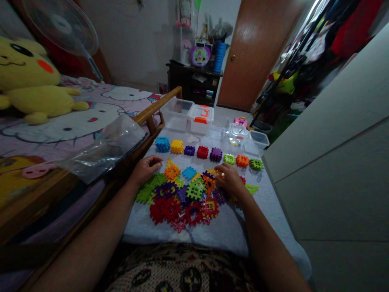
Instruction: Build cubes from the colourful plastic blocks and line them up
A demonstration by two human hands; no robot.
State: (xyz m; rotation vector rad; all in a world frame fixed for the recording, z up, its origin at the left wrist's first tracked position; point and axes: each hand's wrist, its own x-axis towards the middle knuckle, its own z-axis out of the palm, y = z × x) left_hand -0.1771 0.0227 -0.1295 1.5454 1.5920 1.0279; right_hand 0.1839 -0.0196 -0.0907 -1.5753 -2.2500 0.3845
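A mixed heap of interlocking plastic building tiles (194, 190) lies on the cloth-covered table in front of me. My left hand (147, 168) rests at the heap's left edge, near the green tiles (150, 188) and an orange tile (172, 172). Its fingers are loosely bent, thumb apart, with nothing seen in them. On the other side, my right hand (230, 177) reaches into the heap with fingers curled down beside yellow and purple tiles (209, 174). What lies under those fingertips is mostly hidden. Red tiles (165, 210) sit closest to me, and a light blue tile (189, 173) lies between the hands.
Behind the heap runs a row of tile stacks sorted by colour, from a blue stack (162, 144) to a dark green stack (256, 164). Clear plastic boxes (176, 115) stand farther back, one with an orange-latched lid (202, 111). A wooden bed rail (158, 106) borders the left, a white cabinet (331, 162) the right.
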